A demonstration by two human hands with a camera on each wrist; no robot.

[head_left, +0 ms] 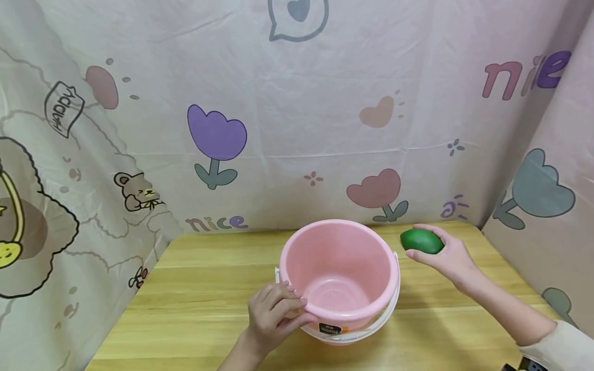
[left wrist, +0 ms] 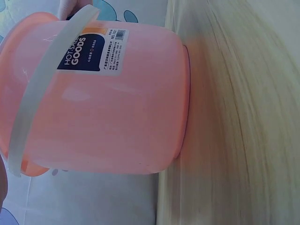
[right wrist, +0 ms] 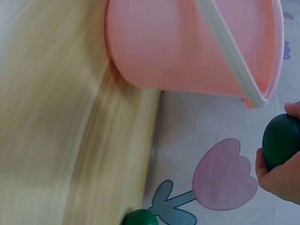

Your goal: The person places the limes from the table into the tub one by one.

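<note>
Pale sleeve (head_left: pixel 563 342) at the lower right of the head view comes closest to the camera, with a dark object (head_left: pixel 531 364) cut off beneath it by the bottom edge. From that sleeve the right hand (head_left: pixel 452 260) reaches to the right of centre, its thumb and fingers gripping a smooth green oval object (head_left: pixel 421 241). The oval is held above the worktop (head_left: pixel 204 288), just beside the pink bucket (head_left: pixel 336 252) and apart from it.

The bucket stands upright at the lower centre, its mouth tilted into view and its round bottom visible inside. At its near left side the left hand (head_left: pixel 274 314) grips the rim, fingers over the edge and thumb along the outside. The white handle (head_left: pixel 344 338) hangs down around the bucket's near side, below a dark label (head_left: pixel 330 328); the left wrist view shows the word "GOODS" on it. A second green object (right wrist: pixel 141 218) shows at the bottom edge of the right wrist view, mostly cut off.

Behind the worktop hangs a pale printed cloth (head_left: pixel 297 103), with a purple tulip (head_left: pixel 217 135) left of centre and a reddish tulip (head_left: pixel 378 188) right of centre.
</note>
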